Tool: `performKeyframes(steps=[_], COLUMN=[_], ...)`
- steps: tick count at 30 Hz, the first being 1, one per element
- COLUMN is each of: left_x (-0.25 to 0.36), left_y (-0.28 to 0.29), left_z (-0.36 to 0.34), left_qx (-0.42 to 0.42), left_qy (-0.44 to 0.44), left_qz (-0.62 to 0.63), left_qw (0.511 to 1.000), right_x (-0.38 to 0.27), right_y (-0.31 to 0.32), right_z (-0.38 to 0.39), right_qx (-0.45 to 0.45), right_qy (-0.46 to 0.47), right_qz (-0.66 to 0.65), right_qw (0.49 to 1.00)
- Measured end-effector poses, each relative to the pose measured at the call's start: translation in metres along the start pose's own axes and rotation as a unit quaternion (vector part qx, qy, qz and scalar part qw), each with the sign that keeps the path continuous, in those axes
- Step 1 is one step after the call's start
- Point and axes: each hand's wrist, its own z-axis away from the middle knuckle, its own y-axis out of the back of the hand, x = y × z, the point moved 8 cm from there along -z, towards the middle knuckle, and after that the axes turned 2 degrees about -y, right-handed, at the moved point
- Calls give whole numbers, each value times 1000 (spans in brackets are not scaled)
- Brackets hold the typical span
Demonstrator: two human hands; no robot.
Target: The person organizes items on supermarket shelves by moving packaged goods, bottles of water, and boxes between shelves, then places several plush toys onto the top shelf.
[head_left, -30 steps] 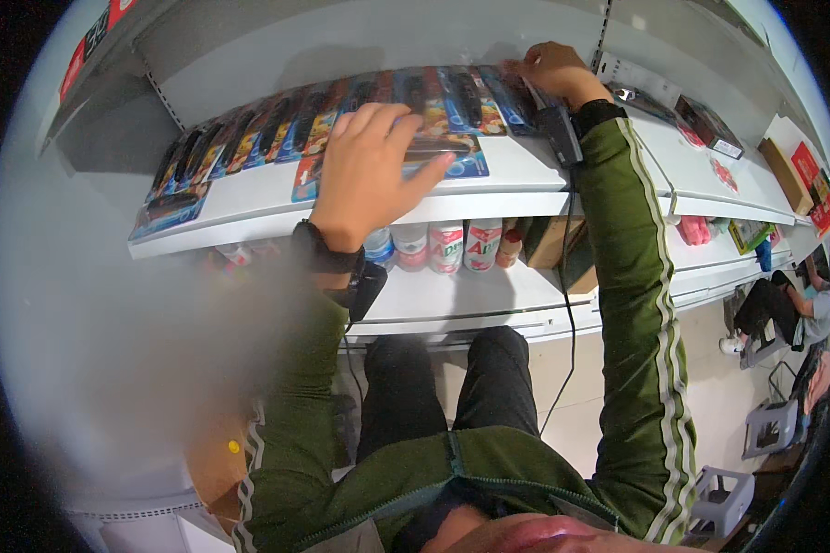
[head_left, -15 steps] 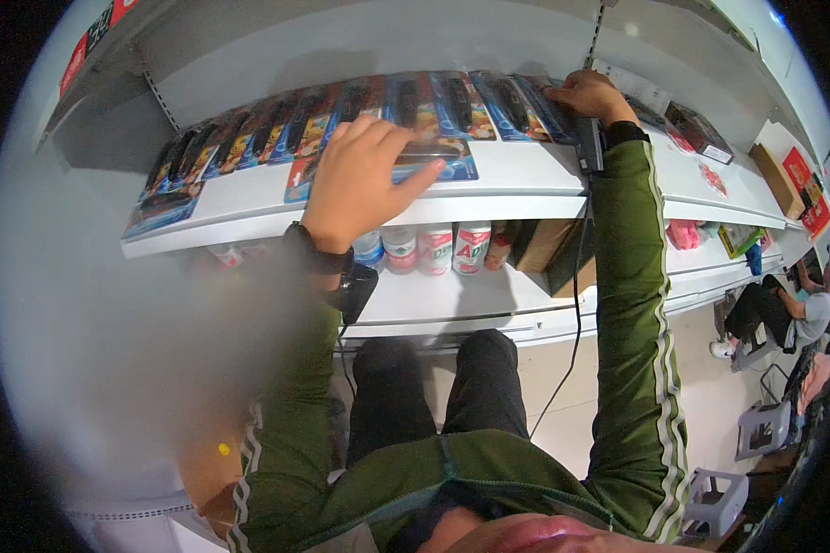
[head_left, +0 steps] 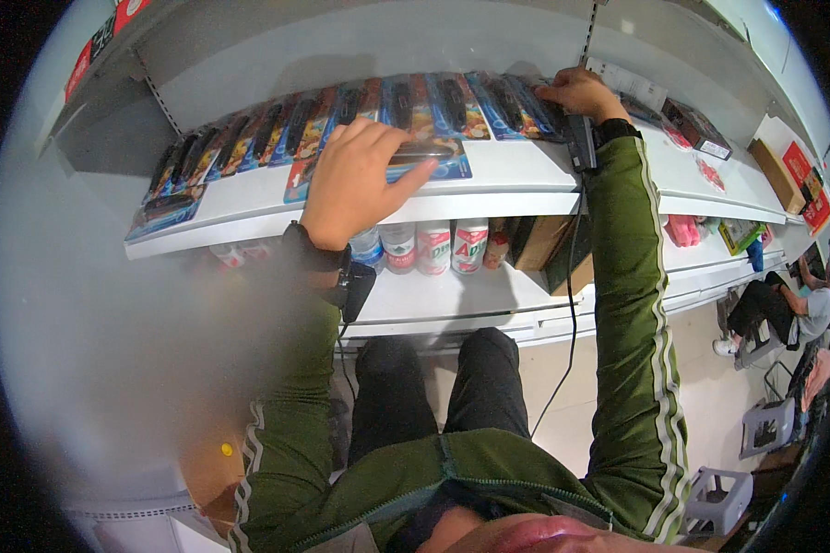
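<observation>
Head view: my right hand [head_left: 583, 94] is narrow, thumb and fingers drawn together at the right end of a row of blue-and-orange blister packs [head_left: 398, 103] (whether I am pinching one, I cannot tell). My left hand [head_left: 352, 180] is wide, thumb spread, over a flat blue blister pack [head_left: 447, 169] lying crosswise near the front edge. Each pack in the row has a long, dark, rounded object under clear plastic, against a glossy printed card. Below, on a white lower shelf [head_left: 415, 300], white bottles with pink and red labels [head_left: 433, 247] stand beside brown cardboard boxes [head_left: 539, 244], whose contents are hidden. The packs lie on a smooth white upper shelf [head_left: 516, 175] before a plain grey back panel [head_left: 387, 46]. Farther right sits a dark rectangular carton [head_left: 696, 127]; out in the room, a seated person [head_left: 770, 306] and grey plastic stools [head_left: 767, 427] show on a pale floor [head_left: 710, 387].
</observation>
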Motion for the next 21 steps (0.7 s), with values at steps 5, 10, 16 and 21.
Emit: performKeyframes(steps=[5, 10, 16, 21], left_x=[1, 0, 1, 0], left_y=[1, 1, 1, 3], left_z=[0, 0, -1, 1], left_qx=[10, 8, 18, 17], left_qy=[-4, 1, -7, 0], left_qz=[-3, 0, 2, -2], left_qw=[1000, 1000, 1000, 1000], right_x=[4, -6, -35, -76], right_y=[-4, 2, 21, -6], right_z=[-3, 1, 11, 31], right_qx=[-23, 4, 85, -122], right_qy=[-28, -17, 56, 64], right_qz=[-8, 0, -118, -248], right_qw=[999, 1000, 988, 959])
